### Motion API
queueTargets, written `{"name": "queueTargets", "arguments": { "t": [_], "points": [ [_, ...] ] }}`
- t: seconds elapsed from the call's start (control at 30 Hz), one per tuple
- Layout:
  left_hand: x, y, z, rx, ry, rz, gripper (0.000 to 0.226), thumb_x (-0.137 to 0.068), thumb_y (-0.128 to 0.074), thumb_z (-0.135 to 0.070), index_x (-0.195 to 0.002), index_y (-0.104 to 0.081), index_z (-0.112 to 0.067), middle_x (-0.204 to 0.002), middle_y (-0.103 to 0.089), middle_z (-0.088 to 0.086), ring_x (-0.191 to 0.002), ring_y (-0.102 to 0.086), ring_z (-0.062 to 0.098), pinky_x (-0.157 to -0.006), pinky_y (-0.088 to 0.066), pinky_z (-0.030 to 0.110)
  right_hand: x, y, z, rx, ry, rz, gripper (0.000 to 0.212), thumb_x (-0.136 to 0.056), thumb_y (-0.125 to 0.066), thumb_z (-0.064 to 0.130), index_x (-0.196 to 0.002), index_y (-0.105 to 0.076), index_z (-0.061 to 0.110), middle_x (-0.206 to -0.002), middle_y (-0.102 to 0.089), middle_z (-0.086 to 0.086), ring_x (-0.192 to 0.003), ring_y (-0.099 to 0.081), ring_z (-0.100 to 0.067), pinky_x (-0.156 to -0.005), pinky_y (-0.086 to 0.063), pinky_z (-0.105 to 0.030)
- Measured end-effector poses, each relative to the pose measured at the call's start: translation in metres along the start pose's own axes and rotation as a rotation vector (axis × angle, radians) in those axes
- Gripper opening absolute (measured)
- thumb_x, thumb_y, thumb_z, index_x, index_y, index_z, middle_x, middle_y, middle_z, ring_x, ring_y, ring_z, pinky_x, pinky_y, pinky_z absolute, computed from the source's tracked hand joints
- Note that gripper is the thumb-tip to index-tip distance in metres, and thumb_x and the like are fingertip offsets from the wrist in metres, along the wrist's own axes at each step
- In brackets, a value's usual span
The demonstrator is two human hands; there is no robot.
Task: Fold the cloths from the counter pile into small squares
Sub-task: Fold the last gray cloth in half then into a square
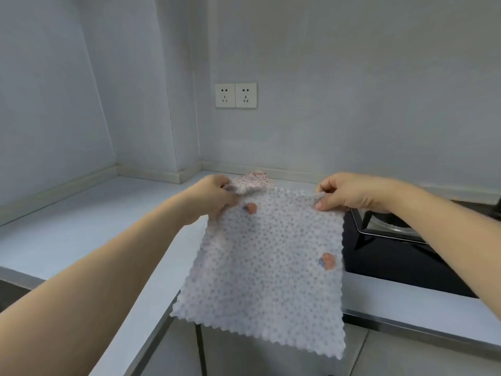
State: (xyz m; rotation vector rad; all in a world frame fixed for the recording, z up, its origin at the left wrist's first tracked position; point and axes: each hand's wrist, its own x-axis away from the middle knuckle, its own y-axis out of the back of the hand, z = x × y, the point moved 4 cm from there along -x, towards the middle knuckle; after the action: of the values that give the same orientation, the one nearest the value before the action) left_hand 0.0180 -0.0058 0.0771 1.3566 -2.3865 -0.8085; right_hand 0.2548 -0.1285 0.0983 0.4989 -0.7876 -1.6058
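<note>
Dotted cloth (260,261) held up flat above the surface (81,229), left hand (214,196) and right hand (344,192) each pinched closed on a top corner.

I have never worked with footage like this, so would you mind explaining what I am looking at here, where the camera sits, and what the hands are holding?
There is no machine here. A person wears one wide-angle camera on the head, so the single picture looks forward and down over their own bare arms. The left hand and the right hand each pinch a top corner of a thin white cloth with grey dots, orange motifs and zigzag edges, which hangs unfolded in the air in front of a pale grey kitchen counter. Behind the cloth's top edge, a bit of similar dotted fabric peeks out on the counter, probably the pile. To the right sits a black glass cooktop. A white double wall socket is on the back wall.
</note>
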Motion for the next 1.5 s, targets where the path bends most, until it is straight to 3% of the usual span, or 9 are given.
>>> {"name": "queueTargets", "arguments": {
  "t": [0.17, 0.37, 0.47, 0.63, 1.07, 1.17, 1.27, 1.4, 1.5],
  "points": [
    [-0.071, -0.013, 0.05, -0.251, 0.007, -0.102, 0.013, -0.077, -0.056, -0.001, -0.077, -0.049, -0.013, -0.076, -0.047, 0.004, -0.071, -0.044, 0.022, -0.06, -0.034, 0.03, -0.077, -0.03, -0.03, 0.248, 0.036, -0.255, 0.01, -0.083, -0.07, 0.013, -0.089, -0.062, 0.016, -0.091, -0.06, 0.002, -0.079, -0.055, -0.014, -0.061, -0.042, -0.024],
    [-0.101, 0.002, 0.047, -0.506, -0.277, -0.311, 0.014, -0.083, -0.052, -0.005, -0.087, -0.058, -0.017, -0.096, -0.061, 0.001, -0.088, -0.054, 0.025, -0.073, -0.046, 0.034, -0.098, -0.031, -0.032, 0.375, 0.199, -0.504, 0.017, -0.087, -0.05, 0.003, -0.086, -0.06, 0.016, -0.09, -0.056, 0.005, -0.085, -0.052, -0.015, -0.069, -0.039, -0.029],
    [-0.077, -0.009, 0.059, -0.594, -0.41, -0.303, 0.018, -0.082, -0.053, -0.003, -0.092, -0.062, -0.016, -0.098, -0.057, 0.0, -0.086, -0.049, 0.02, -0.074, -0.04, 0.031, -0.078, -0.059, -0.049, 0.41, 0.272, -0.472, 0.019, -0.082, -0.052, 0.001, -0.084, -0.059, 0.019, -0.091, -0.054, 0.005, -0.086, -0.052, -0.016, -0.074, -0.04, -0.03],
    [-0.03, -0.038, 0.116, -0.739, -0.417, -0.173, 0.024, -0.083, -0.05, -0.006, -0.095, -0.067, -0.017, -0.103, -0.063, 0.002, -0.091, -0.055, 0.026, -0.078, -0.046, 0.035, -0.037, -0.114, -0.078, 0.485, 0.261, -0.376, 0.016, -0.084, -0.052, 0.006, -0.091, -0.061, 0.017, -0.095, -0.058, 0.005, -0.094, -0.053, -0.018, -0.083, -0.04, -0.031],
    [-0.026, -0.03, 0.144, -0.433, -0.328, -0.368, 0.013, -0.084, -0.055, -0.014, -0.078, -0.064, -0.005, -0.083, -0.063, 0.006, -0.075, -0.055, 0.024, -0.07, -0.049, 0.04, -0.014, -0.131, -0.079, 0.334, 0.406, -0.57, 0.011, -0.085, -0.062, 0.008, -0.087, -0.067, 0.018, -0.087, -0.06, 0.012, -0.089, -0.051, -0.009, -0.081, -0.042, -0.025],
    [-0.025, -0.035, 0.141, -0.546, -0.286, -0.283, 0.017, -0.081, -0.052, -0.021, -0.068, -0.054, -0.01, -0.08, -0.057, 0.004, -0.075, -0.052, 0.024, -0.066, -0.045, 0.036, -0.016, -0.133, -0.08, 0.32, 0.371, -0.504, 0.011, -0.082, -0.062, 0.011, -0.083, -0.065, 0.021, -0.087, -0.06, 0.011, -0.086, -0.054, -0.009, -0.079, -0.045, -0.026],
    [-0.02, -0.038, 0.136, -0.707, -0.355, -0.23, 0.025, -0.071, -0.043, -0.033, -0.085, -0.058, -0.02, -0.093, -0.054, -0.006, -0.086, -0.049, 0.021, -0.076, -0.041, 0.034, -0.019, -0.137, -0.082, 0.329, 0.313, -0.424, 0.009, -0.079, -0.062, 0.016, -0.085, -0.062, 0.023, -0.088, -0.06, 0.012, -0.089, -0.053, -0.01, -0.079, -0.046, -0.026],
    [-0.015, -0.042, 0.132, -0.542, -0.55, -0.034, 0.04, -0.067, -0.044, -0.039, -0.096, -0.066, -0.025, -0.098, -0.055, -0.01, -0.092, -0.048, 0.015, -0.083, -0.045, 0.032, -0.023, -0.139, -0.085, 0.373, 0.289, -0.355, 0.017, -0.079, -0.062, 0.028, -0.096, -0.06, 0.029, -0.098, -0.055, 0.016, -0.098, -0.046, -0.007, -0.09, -0.04, -0.024],
    [-0.016, -0.043, 0.131, -0.584, -0.589, 0.007, 0.027, -0.077, -0.051, -0.032, -0.095, -0.069, -0.025, -0.093, -0.06, -0.012, -0.087, -0.054, 0.011, -0.079, -0.048, 0.03, -0.027, -0.139, -0.088, 0.406, 0.257, -0.322, 0.019, -0.081, -0.06, 0.04, -0.099, -0.057, 0.033, -0.103, -0.05, 0.018, -0.103, -0.042, -0.007, -0.096, -0.035, -0.027]
  ]
}}
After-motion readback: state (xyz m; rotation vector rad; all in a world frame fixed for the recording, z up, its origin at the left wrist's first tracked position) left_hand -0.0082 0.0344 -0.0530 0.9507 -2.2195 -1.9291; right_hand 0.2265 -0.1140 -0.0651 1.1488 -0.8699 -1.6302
